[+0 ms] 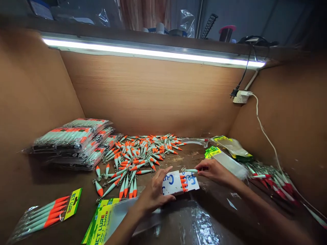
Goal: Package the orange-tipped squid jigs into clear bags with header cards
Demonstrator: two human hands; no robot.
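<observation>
My left hand [156, 190] grips the near-left end of a white holder with blue handwriting [170, 182], thumb along its front edge and fingers along its back. Several orange lure tips [183, 183] stick out in a row across the middle of the holder. Above its right part, my right hand [212, 170] pinches one pale fishing lure [190, 170] by its end, the hooked end pointing left. Behind the left hand spreads a pile of loose pale-and-orange lures [143, 153]. Beneath my left forearm lie clear bags with yellow-green header cards [102, 221].
Filled lure packs [71, 143] are stacked at the back left. One packed bag of lures [48, 214] lies front left. Clear bags [230, 165] and red-tipped lures [278, 183] are on the right. A white cable [265, 131] runs down from the power socket [241, 97].
</observation>
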